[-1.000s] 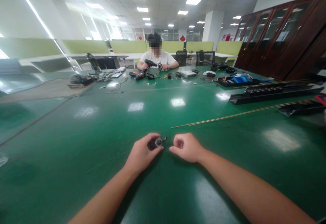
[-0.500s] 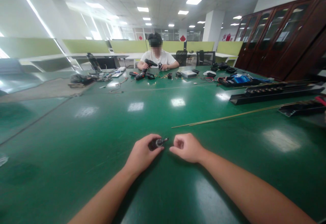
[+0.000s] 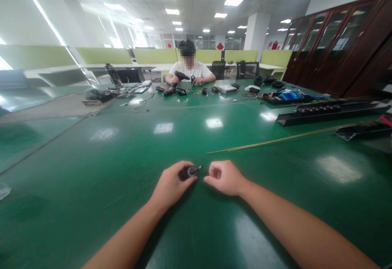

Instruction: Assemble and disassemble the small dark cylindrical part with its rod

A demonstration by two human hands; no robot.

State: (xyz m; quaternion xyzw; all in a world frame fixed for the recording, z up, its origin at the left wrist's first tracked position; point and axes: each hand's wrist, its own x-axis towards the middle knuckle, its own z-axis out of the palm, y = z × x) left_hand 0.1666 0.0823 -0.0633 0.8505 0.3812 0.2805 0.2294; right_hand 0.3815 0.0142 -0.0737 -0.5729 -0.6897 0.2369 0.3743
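Observation:
My left hand is closed around a dark cylinder with a ringed metallic collar and a thin shaft. The shaft sticks out toward the right, slightly upward, and most of the body is hidden in the palm. Just right of the shaft's tip, my right hand rests in a loose curl, thumb forward, a hollow showing between the curled fingers and palm. No thing shows in that hand, and it is apart from the cylinder. Both hands are low over the green tabletop.
Thin brass-coloured rods lie beyond my right hand, near black metal channels. Across the table a person in a white top holds a power drill. Tools and small parts lie before them; a blue bundle is at the right.

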